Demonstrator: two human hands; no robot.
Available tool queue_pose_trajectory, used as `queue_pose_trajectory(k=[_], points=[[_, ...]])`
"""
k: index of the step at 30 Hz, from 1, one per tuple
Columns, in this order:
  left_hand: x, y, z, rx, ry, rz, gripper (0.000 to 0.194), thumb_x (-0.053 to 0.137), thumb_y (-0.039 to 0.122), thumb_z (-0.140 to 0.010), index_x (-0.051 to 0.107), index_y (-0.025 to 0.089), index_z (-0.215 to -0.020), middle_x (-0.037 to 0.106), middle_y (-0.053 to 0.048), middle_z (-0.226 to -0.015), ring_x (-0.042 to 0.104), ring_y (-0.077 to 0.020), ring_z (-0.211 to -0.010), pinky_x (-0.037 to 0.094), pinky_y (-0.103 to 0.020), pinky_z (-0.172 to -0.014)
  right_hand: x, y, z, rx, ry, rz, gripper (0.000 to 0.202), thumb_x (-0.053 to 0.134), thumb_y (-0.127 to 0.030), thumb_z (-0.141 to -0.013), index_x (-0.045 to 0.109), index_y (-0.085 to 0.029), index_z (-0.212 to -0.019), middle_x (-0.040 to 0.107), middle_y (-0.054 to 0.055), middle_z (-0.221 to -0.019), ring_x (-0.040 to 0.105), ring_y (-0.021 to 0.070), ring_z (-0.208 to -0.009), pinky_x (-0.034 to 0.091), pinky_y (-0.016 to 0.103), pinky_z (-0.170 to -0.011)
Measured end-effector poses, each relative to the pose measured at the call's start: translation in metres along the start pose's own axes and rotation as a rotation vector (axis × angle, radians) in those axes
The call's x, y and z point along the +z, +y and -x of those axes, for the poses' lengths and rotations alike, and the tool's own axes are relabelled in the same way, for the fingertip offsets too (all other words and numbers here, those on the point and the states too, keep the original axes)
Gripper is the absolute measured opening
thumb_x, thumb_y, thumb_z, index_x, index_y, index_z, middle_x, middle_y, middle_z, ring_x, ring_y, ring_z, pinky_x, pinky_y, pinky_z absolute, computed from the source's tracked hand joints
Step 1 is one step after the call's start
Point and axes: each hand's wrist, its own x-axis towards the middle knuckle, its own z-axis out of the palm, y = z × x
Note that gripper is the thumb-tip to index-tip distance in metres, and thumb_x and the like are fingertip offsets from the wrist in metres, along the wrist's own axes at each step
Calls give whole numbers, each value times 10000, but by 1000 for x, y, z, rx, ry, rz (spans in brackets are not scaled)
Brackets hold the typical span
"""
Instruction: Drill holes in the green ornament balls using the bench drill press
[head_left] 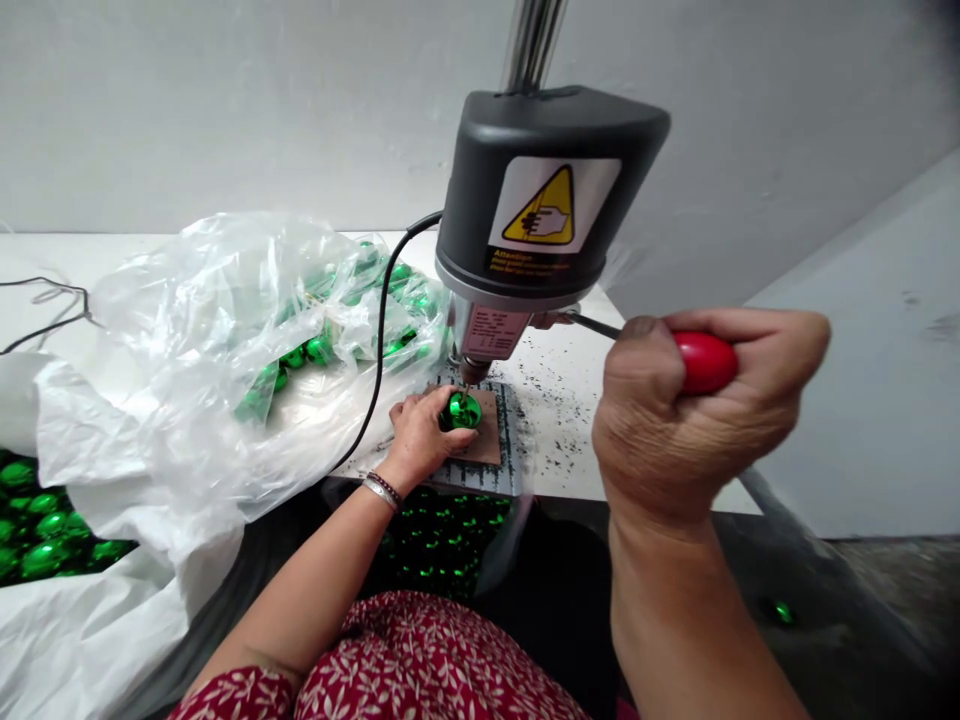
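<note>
A small drill press [551, 190] with a yellow warning sticker stands over the table. My left hand [424, 432] grips a shiny green ball [464, 410] from its left side, on a brown board [487, 440] under the drill. The drill bit [466, 388] comes down at the top of the ball; whether it has gone in, I cannot tell. Closed in a fist, my right hand [675, 420] holds the red knob [706, 362] of the drill press lever, to the right of the motor housing.
Clear plastic bags [247, 290] holding green balls lie on the left of the white table [559, 430], where dark shavings are scattered. A white sack [112, 500] of green balls [45, 520] stands at lower left. More balls [442, 540] sit below the table edge; one ball [782, 611] lies at lower right. A black cable [384, 330] hangs down.
</note>
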Motion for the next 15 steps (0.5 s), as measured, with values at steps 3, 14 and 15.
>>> queue_pose_trajectory(k=[3, 14, 15], points=[[1, -2, 0, 6, -1, -11, 579, 849, 340, -789, 690, 313, -1346, 755, -38, -1295, 597, -320, -1261, 382, -459, -1112, -1, 1, 7, -50, 22, 4, 106, 628, -146, -859, 527, -151, -890, 538, -63, -773, 466, -17, -649, 377, 128, -611], [2, -5, 0, 38, -2, 22, 573, 843, 344, -804, 692, 275, -1353, 769, -69, -1260, 630, -338, -1225, 399, -485, -1099, 0, 5, 30, -17, 67, -54, 114, 628, -225, -902, 540, -153, -891, 541, -31, -825, 529, 14, -740, 438, 164, -693], [3, -6, 0, 46, -2, 25, 565, 842, 343, -805, 695, 275, -1346, 769, -70, -1260, 631, -341, -1226, 401, -491, -1100, -1, 5, 31, -6, 69, -57, 110, 621, -230, -911, 545, -155, -890, 542, -25, -833, 536, 23, -750, 445, 174, -697]])
